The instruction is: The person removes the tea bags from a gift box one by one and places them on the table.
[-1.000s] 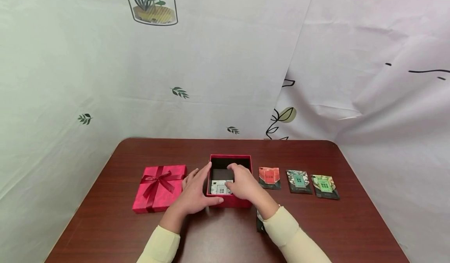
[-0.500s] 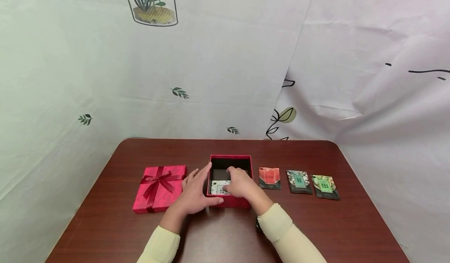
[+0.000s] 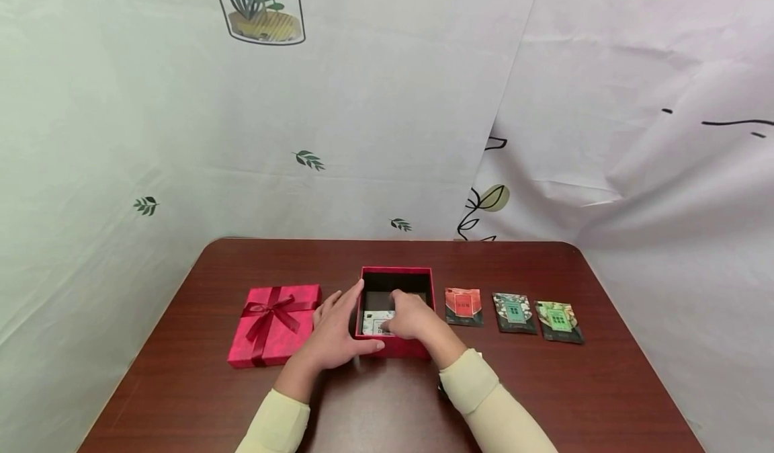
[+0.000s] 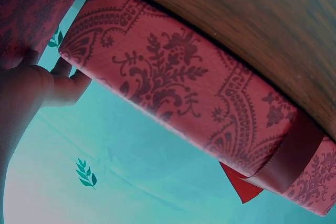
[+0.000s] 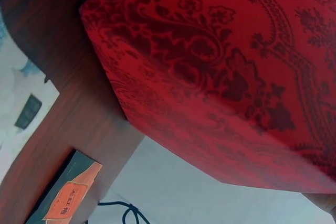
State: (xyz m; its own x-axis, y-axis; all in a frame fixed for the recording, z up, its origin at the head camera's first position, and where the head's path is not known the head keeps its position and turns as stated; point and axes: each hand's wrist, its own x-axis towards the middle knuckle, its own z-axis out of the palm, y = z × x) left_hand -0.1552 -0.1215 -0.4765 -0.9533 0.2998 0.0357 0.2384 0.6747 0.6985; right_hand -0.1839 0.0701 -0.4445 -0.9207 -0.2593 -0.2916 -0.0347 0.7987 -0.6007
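Observation:
An open red box (image 3: 396,349) with a dark inside stands mid-table. Along its left side lies my left hand (image 3: 332,335), the index finger at the rim and the thumb stretched along the front wall. My right hand (image 3: 417,318) reaches into the box from the right. Its thumb is over a white printed sachet (image 3: 373,322) at the front left of the box, and the other fingertips are mostly hidden inside. A small pale patch shows behind the right hand, too little to identify. In the right wrist view, the box wall (image 5: 210,77) blocks the hand.
A red lid (image 3: 275,325) with a ribbon bow lies left of the box. To the right lie an orange sachet (image 3: 463,306), a teal-labelled sachet (image 3: 514,313) and a green one (image 3: 559,321). Under the right forearm, another sachet is mostly covered. White printed cloth hangs behind the table (image 3: 387,413).
My right hand has shifted slightly left and its forearm has swung left, covering more of the sachet beneath it. The left hand, box and lid stay in place.

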